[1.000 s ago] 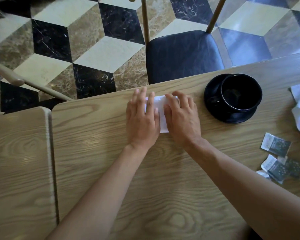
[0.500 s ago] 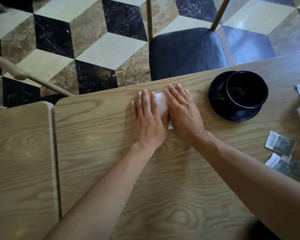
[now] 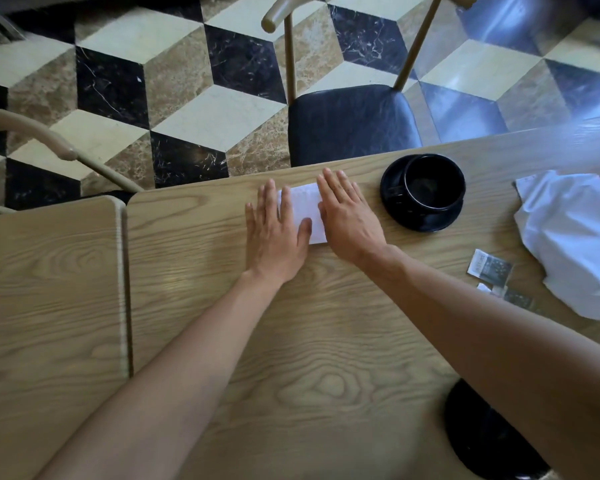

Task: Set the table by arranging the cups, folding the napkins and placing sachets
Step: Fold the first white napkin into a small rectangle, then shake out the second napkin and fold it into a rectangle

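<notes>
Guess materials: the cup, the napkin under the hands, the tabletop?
Cup: glossy black, likely glazed ceramic, going by its sheen. Napkin: matte white, creased flat, probably paper. Tabletop: light wood grain, smooth satin finish; possibly laminate or veneer.

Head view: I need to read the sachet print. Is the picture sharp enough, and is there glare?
Head view: sachets too small and soft to read; bluish glare washes the table at its far right; the folded napkin between the hands is sharper.
</notes>
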Available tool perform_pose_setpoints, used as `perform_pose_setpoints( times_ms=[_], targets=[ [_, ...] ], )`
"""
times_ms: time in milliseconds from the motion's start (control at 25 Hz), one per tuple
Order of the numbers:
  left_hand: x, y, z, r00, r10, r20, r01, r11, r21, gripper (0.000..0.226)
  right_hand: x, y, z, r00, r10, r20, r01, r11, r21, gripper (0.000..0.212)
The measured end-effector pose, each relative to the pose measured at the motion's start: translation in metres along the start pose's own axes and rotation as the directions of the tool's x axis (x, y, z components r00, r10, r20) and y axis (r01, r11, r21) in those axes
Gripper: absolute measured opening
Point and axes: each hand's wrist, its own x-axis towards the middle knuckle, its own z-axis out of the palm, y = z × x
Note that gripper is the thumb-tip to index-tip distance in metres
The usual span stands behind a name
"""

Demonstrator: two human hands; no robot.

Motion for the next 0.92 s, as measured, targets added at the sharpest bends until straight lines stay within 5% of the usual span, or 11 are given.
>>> perform_pose_setpoints(
  times_ms=[320, 920],
  targets=[
    [-0.111, -0.003, -0.035, 0.986, 0.027, 0.162, -0.040, 0.996, 0.078, 0.071, -0.138, 0.006, -0.041, 0.970, 0.225, 0.094, -0.225, 0.974, -0.008, 0.065],
    [-0.183, 0.152, -0.054, 0.924, 0.326, 0.199, -0.347, 0.935, 0.079, 0.065, -0.319, 0.072, -0.115, 0.832, 0.546, -0.099, -0.546, 0.837, 0.034, 0.055]
  ],
)
